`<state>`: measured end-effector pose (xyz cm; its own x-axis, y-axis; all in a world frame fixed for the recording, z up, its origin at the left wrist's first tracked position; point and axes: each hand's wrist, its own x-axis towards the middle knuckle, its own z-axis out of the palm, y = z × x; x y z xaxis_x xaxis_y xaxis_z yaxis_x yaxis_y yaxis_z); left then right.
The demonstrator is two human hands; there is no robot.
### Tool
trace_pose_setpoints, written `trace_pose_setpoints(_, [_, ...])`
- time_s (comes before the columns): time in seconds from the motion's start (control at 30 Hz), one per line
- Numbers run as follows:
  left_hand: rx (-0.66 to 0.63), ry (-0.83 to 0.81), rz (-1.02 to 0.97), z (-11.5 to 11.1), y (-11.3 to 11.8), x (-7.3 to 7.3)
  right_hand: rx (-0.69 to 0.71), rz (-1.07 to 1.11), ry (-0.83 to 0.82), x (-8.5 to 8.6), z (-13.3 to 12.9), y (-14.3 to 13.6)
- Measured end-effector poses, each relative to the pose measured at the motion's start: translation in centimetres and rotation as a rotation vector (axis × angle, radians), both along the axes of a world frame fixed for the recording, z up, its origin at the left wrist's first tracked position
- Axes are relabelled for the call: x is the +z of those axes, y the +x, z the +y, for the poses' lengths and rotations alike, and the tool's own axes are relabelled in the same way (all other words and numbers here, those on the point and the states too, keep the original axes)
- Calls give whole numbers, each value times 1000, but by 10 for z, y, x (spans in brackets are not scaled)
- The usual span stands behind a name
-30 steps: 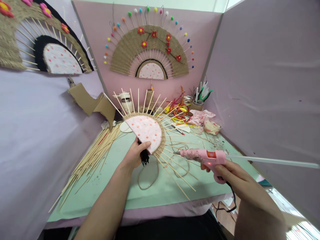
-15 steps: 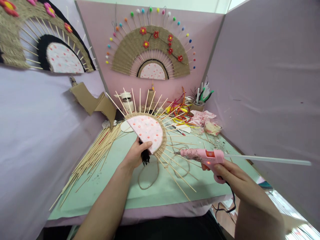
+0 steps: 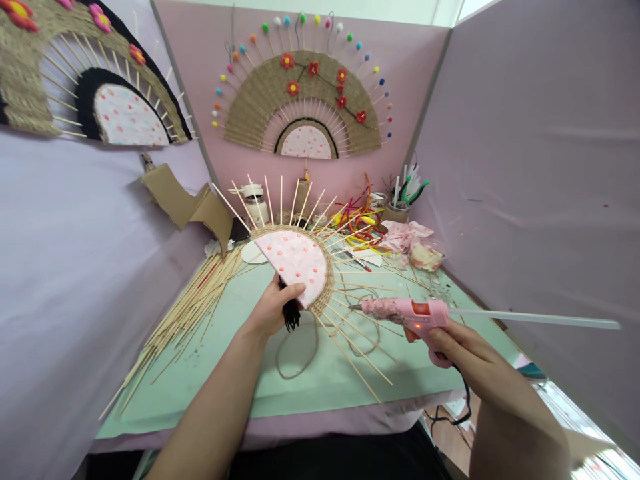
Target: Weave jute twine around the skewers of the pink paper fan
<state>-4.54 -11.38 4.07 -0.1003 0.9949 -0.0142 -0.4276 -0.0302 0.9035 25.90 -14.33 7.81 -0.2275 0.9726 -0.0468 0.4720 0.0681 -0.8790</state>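
Observation:
My left hand (image 3: 273, 305) is closed on the lower edge of a half-round fan (image 3: 295, 260), thumb on its pink flowered cloth. Jute cord (image 3: 327, 283) rims the curved side, and thin sticks fan out from it. A black yarn tassel (image 3: 291, 315) hangs beneath the fan by my fingers. On the right, my right hand (image 3: 457, 343) grips the handle of a pink glue gun (image 3: 413, 313) with a small lit light. A long clear glue stick (image 3: 540, 319) juts from its back. The nozzle points left, close to the sticks at the fan's lower right; whether it touches one I cannot tell.
A bundle of loose sticks (image 3: 185, 313) lies on the left of the green table (image 3: 225, 400). Coloured pipe cleaners (image 3: 357, 227), pink cloth scraps (image 3: 407, 233) and a jar of tools (image 3: 400, 210) sit at the back. A finished fan (image 3: 260, 87) hangs on the back panel.
Hardly anything differs. The right forefinger has shifted at the glue gun's trigger, while the fan and my left hand stay in place.

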Motion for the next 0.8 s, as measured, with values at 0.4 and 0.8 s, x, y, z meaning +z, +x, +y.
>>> trace_pose_setpoints(0.4, [13, -4, 15, -1, 1, 2, -10, 10, 0, 5, -2, -3])
trace_pose_setpoints(0.8, [5, -9, 24, -1, 3, 3, 4, 15, -8, 3, 0, -1])
